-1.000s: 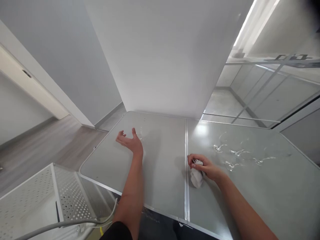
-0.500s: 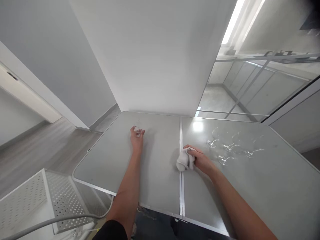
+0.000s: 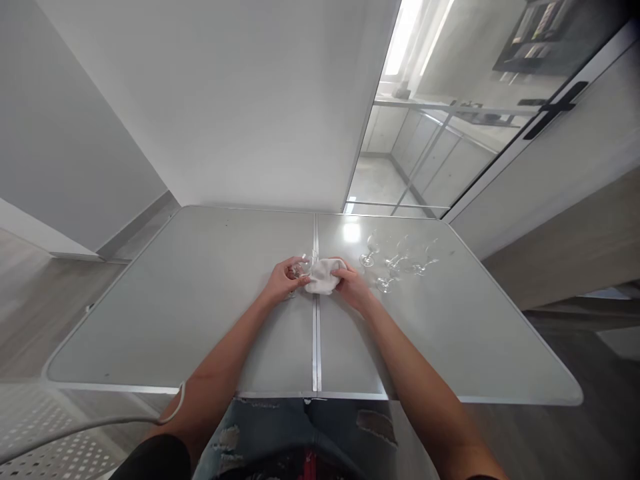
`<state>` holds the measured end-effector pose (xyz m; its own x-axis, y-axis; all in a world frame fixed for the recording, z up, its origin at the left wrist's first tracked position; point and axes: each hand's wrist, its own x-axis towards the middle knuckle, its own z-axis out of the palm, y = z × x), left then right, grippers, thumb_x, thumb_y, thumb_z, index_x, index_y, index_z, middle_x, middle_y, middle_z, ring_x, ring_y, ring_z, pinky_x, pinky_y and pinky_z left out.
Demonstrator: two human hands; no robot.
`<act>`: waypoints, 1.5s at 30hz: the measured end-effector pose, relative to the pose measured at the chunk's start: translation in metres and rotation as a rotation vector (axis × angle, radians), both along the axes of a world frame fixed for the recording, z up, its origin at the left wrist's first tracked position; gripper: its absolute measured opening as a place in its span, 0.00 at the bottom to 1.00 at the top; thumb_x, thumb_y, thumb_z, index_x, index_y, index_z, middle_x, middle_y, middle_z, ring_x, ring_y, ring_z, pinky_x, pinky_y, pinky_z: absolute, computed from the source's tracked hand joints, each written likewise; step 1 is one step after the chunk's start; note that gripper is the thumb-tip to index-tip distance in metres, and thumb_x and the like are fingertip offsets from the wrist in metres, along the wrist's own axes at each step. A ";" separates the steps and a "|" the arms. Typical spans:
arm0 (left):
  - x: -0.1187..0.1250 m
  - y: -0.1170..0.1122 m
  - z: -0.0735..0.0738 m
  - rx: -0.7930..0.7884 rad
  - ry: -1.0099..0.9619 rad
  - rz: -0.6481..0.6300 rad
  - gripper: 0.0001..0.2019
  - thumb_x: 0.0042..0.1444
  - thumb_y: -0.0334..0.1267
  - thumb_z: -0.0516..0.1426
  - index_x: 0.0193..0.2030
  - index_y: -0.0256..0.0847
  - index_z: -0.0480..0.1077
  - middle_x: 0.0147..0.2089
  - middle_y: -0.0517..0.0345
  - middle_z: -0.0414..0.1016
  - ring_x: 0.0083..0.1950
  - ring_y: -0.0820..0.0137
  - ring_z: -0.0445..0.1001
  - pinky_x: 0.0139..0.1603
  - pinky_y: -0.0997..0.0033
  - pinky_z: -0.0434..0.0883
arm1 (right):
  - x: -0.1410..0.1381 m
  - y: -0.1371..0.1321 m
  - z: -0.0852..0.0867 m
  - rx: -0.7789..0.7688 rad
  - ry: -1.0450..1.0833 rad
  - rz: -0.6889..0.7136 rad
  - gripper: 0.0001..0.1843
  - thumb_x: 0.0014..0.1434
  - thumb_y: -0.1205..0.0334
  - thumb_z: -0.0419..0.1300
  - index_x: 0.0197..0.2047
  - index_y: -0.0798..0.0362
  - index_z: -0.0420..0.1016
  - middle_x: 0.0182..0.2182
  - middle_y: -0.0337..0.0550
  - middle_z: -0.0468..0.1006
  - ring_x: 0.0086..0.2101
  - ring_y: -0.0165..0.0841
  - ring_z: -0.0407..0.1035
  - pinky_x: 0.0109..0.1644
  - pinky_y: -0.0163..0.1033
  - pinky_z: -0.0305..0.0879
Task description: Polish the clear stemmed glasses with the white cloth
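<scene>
My left hand (image 3: 285, 280) is closed around a clear stemmed glass (image 3: 300, 268), which is tilted over the middle of the table. Parts of the glass are hidden by my fingers and the cloth. A crumpled white cloth (image 3: 323, 277) is gripped in my right hand (image 3: 351, 285) and touches the glass. Both hands are close together above the metal seam of the table. To the right of my right hand stand several more clear stemmed glasses, the nearest being one glass (image 3: 369, 252) and another in front of it (image 3: 384, 284).
The grey folding table (image 3: 200, 267) has a metal rim and a central seam (image 3: 316, 347). A white wall (image 3: 250, 120) rises behind it, with a glazed partition (image 3: 425, 147) at the right. A pale cable (image 3: 100, 424) and a perforated white surface (image 3: 45, 433) are at lower left.
My left hand has moved right with the glass, from the table's left half to the seam. My right hand has brought the cloth against the glass. The view has turned right.
</scene>
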<state>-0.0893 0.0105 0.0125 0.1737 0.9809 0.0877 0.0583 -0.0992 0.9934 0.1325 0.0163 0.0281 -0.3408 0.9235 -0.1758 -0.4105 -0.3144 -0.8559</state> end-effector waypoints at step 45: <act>-0.007 0.008 -0.016 0.521 0.715 0.139 0.29 0.52 0.56 0.67 0.60 0.52 0.75 0.41 0.55 0.82 0.32 0.68 0.74 0.32 0.72 0.60 | -0.002 -0.015 0.007 0.482 -0.460 -0.173 0.18 0.56 0.52 0.63 0.43 0.44 0.58 0.23 0.28 0.66 0.22 0.29 0.54 0.29 0.33 0.49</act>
